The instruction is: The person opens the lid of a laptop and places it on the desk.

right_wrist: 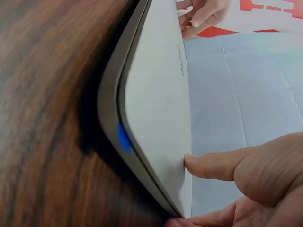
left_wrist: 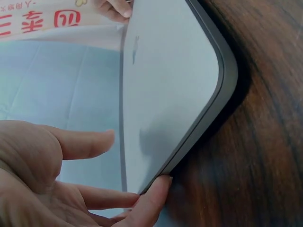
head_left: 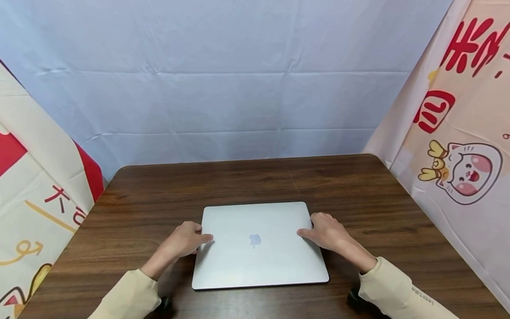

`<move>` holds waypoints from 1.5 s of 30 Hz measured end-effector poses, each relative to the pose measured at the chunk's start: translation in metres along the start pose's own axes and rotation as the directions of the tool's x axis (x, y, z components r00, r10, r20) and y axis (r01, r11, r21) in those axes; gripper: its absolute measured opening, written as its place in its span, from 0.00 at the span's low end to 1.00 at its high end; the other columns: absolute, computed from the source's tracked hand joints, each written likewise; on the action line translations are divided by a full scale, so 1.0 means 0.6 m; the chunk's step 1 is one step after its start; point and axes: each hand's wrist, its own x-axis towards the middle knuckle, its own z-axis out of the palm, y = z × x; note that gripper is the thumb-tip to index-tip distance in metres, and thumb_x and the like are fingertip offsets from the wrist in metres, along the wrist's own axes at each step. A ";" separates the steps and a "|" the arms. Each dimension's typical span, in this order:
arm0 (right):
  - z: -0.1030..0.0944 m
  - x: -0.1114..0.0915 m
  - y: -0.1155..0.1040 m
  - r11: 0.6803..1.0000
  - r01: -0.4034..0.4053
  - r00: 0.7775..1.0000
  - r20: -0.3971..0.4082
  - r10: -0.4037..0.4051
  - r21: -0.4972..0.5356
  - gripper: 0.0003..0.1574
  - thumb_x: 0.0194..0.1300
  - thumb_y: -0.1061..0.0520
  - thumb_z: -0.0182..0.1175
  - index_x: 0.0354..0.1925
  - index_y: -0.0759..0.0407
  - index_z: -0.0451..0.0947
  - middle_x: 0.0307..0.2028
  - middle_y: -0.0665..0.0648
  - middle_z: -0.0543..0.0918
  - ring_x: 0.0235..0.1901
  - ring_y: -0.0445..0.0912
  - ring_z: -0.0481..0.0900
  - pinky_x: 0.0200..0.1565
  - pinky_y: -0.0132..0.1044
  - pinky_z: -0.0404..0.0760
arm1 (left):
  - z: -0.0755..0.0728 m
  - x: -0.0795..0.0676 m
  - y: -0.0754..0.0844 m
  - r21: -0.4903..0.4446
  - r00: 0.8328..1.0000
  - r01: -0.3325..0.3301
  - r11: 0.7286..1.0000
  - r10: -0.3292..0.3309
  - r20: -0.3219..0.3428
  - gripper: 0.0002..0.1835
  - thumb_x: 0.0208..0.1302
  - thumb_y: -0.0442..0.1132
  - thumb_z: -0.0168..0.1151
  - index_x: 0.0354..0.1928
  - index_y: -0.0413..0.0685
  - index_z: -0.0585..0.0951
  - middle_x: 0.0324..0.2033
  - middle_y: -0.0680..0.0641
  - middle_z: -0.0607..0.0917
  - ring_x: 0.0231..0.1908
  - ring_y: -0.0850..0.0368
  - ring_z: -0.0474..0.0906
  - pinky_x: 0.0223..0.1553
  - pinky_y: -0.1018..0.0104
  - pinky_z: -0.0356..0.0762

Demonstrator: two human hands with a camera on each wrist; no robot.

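A closed silver laptop (head_left: 275,261) with an apple logo lies flat on the brown wooden table (head_left: 255,181). At its left side is my left hand (head_left: 184,240). In the left wrist view its fingertips touch the laptop's side edge, while the thumb stands out over the lid, apart from it. My right hand (head_left: 328,232) holds the opposite side, thumb on the lid and fingers at the edge. The right wrist view shows a small blue mark (right_wrist: 124,138) near the laptop's front corner. The undersides of the right fingers are hidden.
A pale blue cloth (head_left: 223,102) hangs behind the table. Printed cloths with red characters and cartoons hang at the left (head_left: 36,199) and right (head_left: 458,133). Dark objects show partly beneath both cream sleeves (head_left: 131,294) near the front.
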 end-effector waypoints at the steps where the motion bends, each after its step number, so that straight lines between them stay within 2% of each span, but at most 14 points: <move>1: 0.000 0.000 0.000 1.000 0.004 1.000 -0.001 -0.004 -0.006 0.25 0.65 0.51 0.72 0.22 0.60 0.70 0.19 0.53 0.64 0.18 0.44 0.62 0.23 0.35 0.63 | 0.000 -0.001 0.000 -0.001 1.000 -0.003 1.000 0.003 -0.003 0.24 0.71 0.43 0.66 0.21 0.50 0.63 0.16 0.52 0.64 0.25 0.51 0.79 0.27 0.64 0.64; 4: 0.002 0.000 0.000 1.000 0.004 1.000 0.001 -0.004 -0.007 0.23 0.65 0.50 0.71 0.24 0.61 0.72 0.20 0.54 0.66 0.18 0.44 0.63 0.23 0.36 0.64 | 0.003 -0.004 -0.003 -0.013 1.000 -0.023 1.000 0.023 -0.015 0.24 0.70 0.43 0.66 0.21 0.50 0.63 0.16 0.52 0.63 0.22 0.54 0.73 0.25 0.65 0.59; 7: 0.003 0.000 -0.001 1.000 0.010 1.000 0.003 -0.010 -0.011 0.22 0.66 0.50 0.71 0.32 0.68 0.77 0.24 0.57 0.73 0.22 0.47 0.69 0.25 0.38 0.69 | 0.006 -0.006 -0.007 -0.018 0.998 -0.049 0.999 0.048 -0.030 0.24 0.70 0.42 0.67 0.21 0.49 0.62 0.17 0.52 0.62 0.21 0.58 0.64 0.26 0.66 0.58; 8: 0.004 0.000 -0.001 1.000 0.011 1.000 0.002 -0.011 -0.016 0.24 0.66 0.50 0.71 0.36 0.72 0.79 0.28 0.61 0.77 0.25 0.49 0.73 0.27 0.40 0.73 | 0.007 -0.006 -0.009 -0.018 0.998 -0.056 0.998 0.055 -0.034 0.24 0.70 0.42 0.67 0.22 0.48 0.63 0.18 0.52 0.62 0.22 0.58 0.62 0.26 0.65 0.58; 10: 0.006 -0.001 -0.001 1.000 0.012 1.000 -0.001 -0.012 -0.022 0.31 0.67 0.49 0.70 0.48 0.79 0.78 0.39 0.69 0.82 0.35 0.55 0.80 0.35 0.45 0.80 | 0.009 -0.008 -0.012 -0.008 0.996 -0.073 0.997 0.072 -0.044 0.18 0.69 0.41 0.67 0.27 0.42 0.71 0.22 0.50 0.69 0.26 0.57 0.65 0.29 0.64 0.64; 12: 0.009 -0.004 -0.002 1.000 0.010 1.000 -0.005 -0.011 -0.018 0.38 0.67 0.50 0.70 0.57 0.83 0.74 0.50 0.74 0.80 0.46 0.60 0.81 0.43 0.50 0.82 | 0.009 -0.010 -0.015 0.002 0.995 -0.083 0.997 0.083 -0.053 0.14 0.69 0.41 0.68 0.41 0.33 0.81 0.31 0.46 0.79 0.33 0.55 0.73 0.34 0.61 0.72; 15: 0.013 -0.008 -0.005 1.000 0.008 1.000 -0.018 -0.009 -0.015 0.45 0.67 0.50 0.70 0.64 0.85 0.68 0.57 0.79 0.75 0.56 0.66 0.78 0.51 0.56 0.80 | 0.011 -0.013 -0.020 -0.002 0.993 -0.100 0.995 0.100 -0.062 0.31 0.69 0.41 0.68 0.64 0.23 0.74 0.51 0.36 0.83 0.47 0.49 0.79 0.45 0.55 0.79; 17: 0.016 -0.011 -0.008 0.999 0.018 0.999 -0.029 -0.018 -0.027 0.45 0.67 0.51 0.70 0.64 0.85 0.67 0.58 0.79 0.73 0.56 0.67 0.78 0.51 0.57 0.80 | 0.014 -0.013 -0.024 -0.017 0.991 -0.116 0.993 0.115 -0.068 0.34 0.69 0.40 0.68 0.68 0.22 0.70 0.56 0.34 0.81 0.50 0.47 0.79 0.46 0.53 0.80; 21: 0.019 -0.020 -0.015 0.995 0.048 0.997 -0.050 -0.052 -0.085 0.43 0.67 0.50 0.71 0.64 0.82 0.70 0.60 0.79 0.72 0.57 0.67 0.78 0.51 0.59 0.80 | 0.022 -0.014 -0.034 -0.057 0.982 -0.168 0.984 0.162 -0.092 0.29 0.68 0.36 0.69 0.66 0.28 0.75 0.54 0.35 0.80 0.48 0.48 0.80 0.41 0.57 0.81; 24: 0.022 -0.027 -0.020 0.988 0.069 0.995 -0.062 -0.079 -0.138 0.40 0.67 0.48 0.71 0.62 0.78 0.74 0.61 0.77 0.72 0.58 0.67 0.77 0.50 0.60 0.80 | 0.028 -0.018 -0.041 -0.057 0.977 -0.185 0.981 0.177 -0.118 0.30 0.65 0.34 0.71 0.66 0.27 0.75 0.55 0.34 0.79 0.48 0.48 0.80 0.40 0.58 0.81; 31: 0.033 -0.043 -0.028 0.964 0.115 0.985 -0.095 -0.141 -0.242 0.37 0.66 0.46 0.71 0.59 0.74 0.78 0.62 0.78 0.74 0.61 0.68 0.75 0.52 0.62 0.79 | 0.033 -0.034 -0.047 -0.036 0.966 -0.219 0.975 0.212 -0.147 0.36 0.60 0.31 0.74 0.67 0.22 0.71 0.62 0.29 0.75 0.56 0.42 0.77 0.55 0.47 0.77; 38: 0.044 -0.059 -0.038 0.927 0.193 0.965 -0.107 -0.238 -0.323 0.34 0.65 0.44 0.72 0.56 0.70 0.81 0.61 0.77 0.76 0.63 0.69 0.73 0.58 0.63 0.75 | 0.037 -0.045 -0.048 -0.024 0.961 -0.242 0.970 0.236 -0.144 0.38 0.59 0.31 0.75 0.69 0.23 0.69 0.67 0.27 0.71 0.64 0.36 0.72 0.61 0.41 0.72; 41: 0.049 -0.064 -0.041 0.916 0.223 0.957 -0.103 -0.270 -0.335 0.35 0.64 0.44 0.72 0.56 0.70 0.82 0.60 0.76 0.76 0.63 0.69 0.73 0.58 0.64 0.75 | 0.038 -0.048 -0.050 -0.044 0.965 -0.234 0.971 0.227 -0.131 0.39 0.59 0.29 0.74 0.70 0.24 0.68 0.69 0.26 0.69 0.61 0.35 0.76 0.58 0.43 0.76; 45: 0.056 -0.071 -0.047 0.912 0.247 0.953 -0.087 -0.289 -0.327 0.36 0.64 0.43 0.72 0.56 0.70 0.81 0.62 0.76 0.76 0.64 0.68 0.72 0.59 0.65 0.73 | 0.041 -0.052 -0.053 -0.078 0.966 -0.237 0.968 0.227 -0.120 0.38 0.59 0.26 0.73 0.70 0.24 0.68 0.70 0.26 0.67 0.54 0.40 0.80 0.52 0.49 0.81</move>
